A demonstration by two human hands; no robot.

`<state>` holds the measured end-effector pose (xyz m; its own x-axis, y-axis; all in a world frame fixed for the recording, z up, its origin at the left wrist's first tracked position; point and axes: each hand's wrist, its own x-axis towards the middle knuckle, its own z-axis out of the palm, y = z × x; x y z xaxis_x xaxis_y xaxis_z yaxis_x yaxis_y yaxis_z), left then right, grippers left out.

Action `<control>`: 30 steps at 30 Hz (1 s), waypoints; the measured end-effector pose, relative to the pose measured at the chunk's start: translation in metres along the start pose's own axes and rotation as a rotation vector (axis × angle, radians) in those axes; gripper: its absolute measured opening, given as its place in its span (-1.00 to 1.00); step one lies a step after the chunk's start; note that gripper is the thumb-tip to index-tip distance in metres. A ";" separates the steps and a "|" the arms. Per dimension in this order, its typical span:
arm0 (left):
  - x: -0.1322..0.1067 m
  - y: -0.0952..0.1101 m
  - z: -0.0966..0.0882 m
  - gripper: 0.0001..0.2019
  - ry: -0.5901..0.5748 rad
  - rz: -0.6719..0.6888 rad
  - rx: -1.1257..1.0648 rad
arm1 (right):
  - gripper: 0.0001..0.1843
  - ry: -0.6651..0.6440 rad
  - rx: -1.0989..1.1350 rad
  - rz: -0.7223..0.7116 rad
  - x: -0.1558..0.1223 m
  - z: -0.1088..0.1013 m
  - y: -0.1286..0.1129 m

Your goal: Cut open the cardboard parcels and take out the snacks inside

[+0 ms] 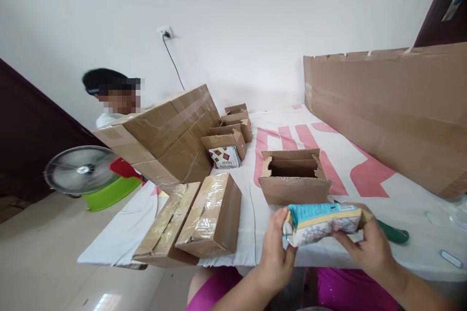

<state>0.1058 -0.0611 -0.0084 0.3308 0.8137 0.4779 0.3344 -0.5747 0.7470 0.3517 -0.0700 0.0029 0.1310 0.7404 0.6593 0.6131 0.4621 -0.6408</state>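
Between my two hands, near the table's front edge, is a soft packet [323,226] in blue, cream and white, with a printed picture on its side. My left hand [275,240] grips its left end, and my right hand [368,240] has the right end, thumb against the front face. Just beyond the packet stands a small cardboard box [295,190] with its top uncovered; its inside is dark and I cannot make out the contents. A green object [396,233], partly hidden by my right hand, lies on the table.
Two taped cartons [209,216] sit left of my hands. Behind them rises a stack of larger cartons [171,131], with a person [105,119] beyond. Small uncovered boxes [237,141] and printed packs [225,157] stand alongside. A cardboard panel [394,107] borders the right.
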 end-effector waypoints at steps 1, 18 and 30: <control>0.018 0.010 -0.011 -0.39 0.108 0.051 -0.001 | -0.51 -0.015 0.039 -0.015 0.019 -0.006 -0.011; 0.116 0.041 -0.069 -0.58 0.319 0.219 -0.002 | -0.67 0.068 0.558 0.305 0.059 -0.012 0.009; 0.133 -0.017 -0.060 -0.67 -0.017 -0.194 0.282 | -0.52 -0.253 0.414 0.737 -0.025 0.060 0.037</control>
<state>0.0914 0.0618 0.0699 0.2512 0.9101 0.3296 0.6229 -0.4127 0.6646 0.3244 -0.0421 -0.0613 0.1756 0.9830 -0.0535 0.1026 -0.0723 -0.9921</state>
